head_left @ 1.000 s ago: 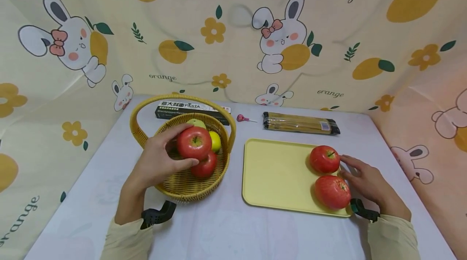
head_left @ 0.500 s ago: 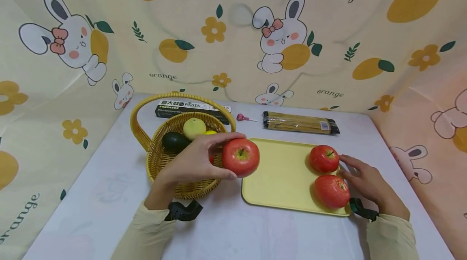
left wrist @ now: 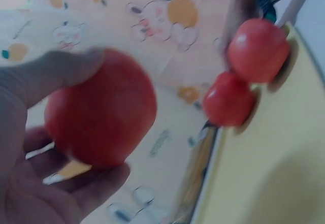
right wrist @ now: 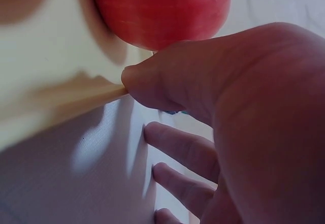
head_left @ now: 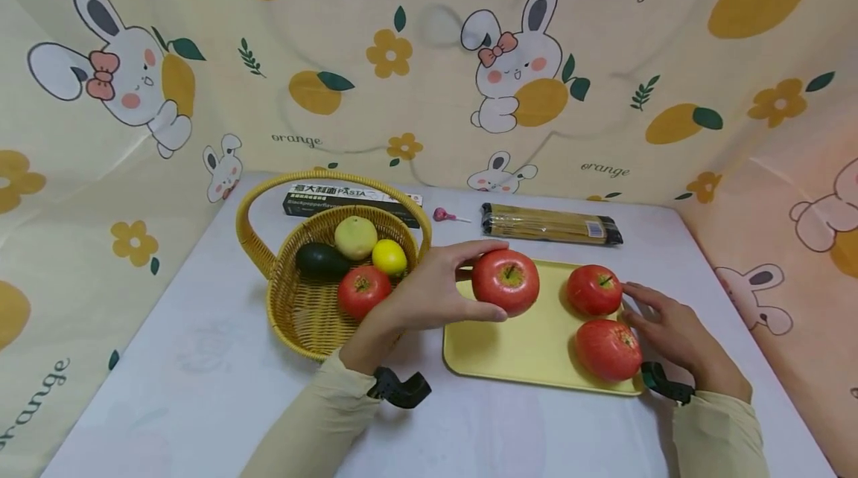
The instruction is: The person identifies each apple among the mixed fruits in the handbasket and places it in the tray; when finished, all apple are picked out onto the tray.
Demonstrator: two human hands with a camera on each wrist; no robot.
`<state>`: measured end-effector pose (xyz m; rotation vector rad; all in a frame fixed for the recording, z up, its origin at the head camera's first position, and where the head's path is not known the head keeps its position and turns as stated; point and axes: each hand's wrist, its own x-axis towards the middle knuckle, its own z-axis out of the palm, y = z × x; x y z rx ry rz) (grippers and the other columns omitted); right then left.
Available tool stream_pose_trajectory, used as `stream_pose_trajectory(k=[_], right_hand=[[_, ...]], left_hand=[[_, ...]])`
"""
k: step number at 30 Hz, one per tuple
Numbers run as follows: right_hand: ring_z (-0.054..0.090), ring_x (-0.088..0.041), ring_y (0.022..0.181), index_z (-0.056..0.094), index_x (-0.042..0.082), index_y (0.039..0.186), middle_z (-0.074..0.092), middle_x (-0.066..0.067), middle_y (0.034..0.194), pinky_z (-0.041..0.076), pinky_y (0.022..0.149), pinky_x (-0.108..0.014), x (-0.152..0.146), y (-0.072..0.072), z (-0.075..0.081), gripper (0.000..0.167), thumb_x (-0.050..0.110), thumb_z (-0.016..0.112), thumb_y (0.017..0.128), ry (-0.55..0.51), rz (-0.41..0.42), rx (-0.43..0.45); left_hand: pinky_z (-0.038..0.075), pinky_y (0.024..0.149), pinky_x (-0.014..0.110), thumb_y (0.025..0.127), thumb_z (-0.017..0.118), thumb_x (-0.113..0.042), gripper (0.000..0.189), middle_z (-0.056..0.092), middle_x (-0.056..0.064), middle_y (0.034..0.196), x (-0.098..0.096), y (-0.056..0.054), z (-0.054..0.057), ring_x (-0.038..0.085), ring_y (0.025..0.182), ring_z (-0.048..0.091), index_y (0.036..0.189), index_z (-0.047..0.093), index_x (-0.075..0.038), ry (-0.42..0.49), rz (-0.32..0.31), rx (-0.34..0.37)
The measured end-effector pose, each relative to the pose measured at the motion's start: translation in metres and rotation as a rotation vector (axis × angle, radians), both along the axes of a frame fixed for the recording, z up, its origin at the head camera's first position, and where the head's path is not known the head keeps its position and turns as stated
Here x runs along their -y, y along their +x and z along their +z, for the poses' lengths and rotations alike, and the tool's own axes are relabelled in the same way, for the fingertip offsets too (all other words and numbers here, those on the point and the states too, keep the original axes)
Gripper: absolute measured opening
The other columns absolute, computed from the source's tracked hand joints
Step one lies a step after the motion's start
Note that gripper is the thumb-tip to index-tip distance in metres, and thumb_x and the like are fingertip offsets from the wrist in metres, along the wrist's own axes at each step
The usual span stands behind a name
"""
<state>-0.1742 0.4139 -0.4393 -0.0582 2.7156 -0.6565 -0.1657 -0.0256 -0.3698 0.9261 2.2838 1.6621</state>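
Rabbit-and-orange printed cloth (head_left: 429, 117) backs the white counter (head_left: 503, 429). One raised red apple (head_left: 506, 283) is pinched between thumb and fingers in the left grip (head_left: 432, 290). Below that grip lies a yellow tray (head_left: 536, 359); farther right, two more red apples (head_left: 594, 290) (head_left: 608, 350) rest on it beside the right grip (head_left: 677, 333), loosely spread, thumb touching the rim. Left of the left grip stands a wicker basket (head_left: 281, 314).

Round red apple (head_left: 506, 282), stem showing, held over yellow tray (head_left: 489, 355), two red apples (head_left: 608, 351) aboard
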Motion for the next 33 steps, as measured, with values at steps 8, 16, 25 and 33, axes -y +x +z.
stream_pose_trajectory(k=[8, 16, 25, 33], right_hand=[[0.028, -0.07, 0.151, 0.038, 0.008, 0.169, 0.031, -0.039, 0.17, 0.037, 0.104, -0.09, 0.001, -0.001, 0.001, 0.077, 0.05, 0.062, 0.109, -0.011, -0.004, 0.005], [0.028, -0.07, 0.15, 0.037, 0.009, 0.17, 0.031, -0.039, 0.17, 0.037, 0.104, -0.09, 0.0, -0.001, 0.0, 0.077, 0.051, 0.062, 0.109, -0.009, -0.006, 0.01], [0.029, -0.07, 0.151, 0.04, 0.008, 0.168, 0.032, -0.038, 0.17, 0.036, 0.104, -0.09, 0.0, 0.0, 0.0, 0.074, 0.048, 0.063, 0.109, -0.005, 0.005, -0.01], [0.03, -0.07, 0.15, 0.039, 0.009, 0.169, 0.033, -0.038, 0.169, 0.039, 0.103, -0.089, 0.0, 0.001, 0.0, 0.075, 0.048, 0.062, 0.11, -0.011, -0.003, -0.007]], left_hand=[[0.06, 0.1, 0.021, 0.085, 0.096, -0.02, 0.084, 0.067, 0.004, 0.148, -0.047, -0.006, -0.014, 0.013, 0.125, 0.068, 0.159, 0.057, -0.016, 0.047, 0.105, 0.1], [0.06, 0.093, 0.019, 0.085, 0.097, -0.022, 0.082, 0.069, 0.003, 0.142, -0.072, -0.016, -0.034, 0.013, 0.12, 0.067, 0.157, 0.058, -0.017, -0.055, 0.193, 0.108], [0.06, 0.098, 0.025, 0.084, 0.097, -0.029, 0.08, 0.072, 0.004, 0.14, -0.09, -0.028, -0.058, 0.016, 0.121, 0.067, 0.154, 0.062, -0.015, -0.181, 0.233, 0.115], [0.061, 0.103, 0.03, 0.083, 0.098, -0.031, 0.082, 0.07, 0.005, 0.144, -0.101, -0.035, -0.073, 0.019, 0.126, 0.066, 0.155, 0.061, -0.014, -0.215, 0.249, 0.178]])
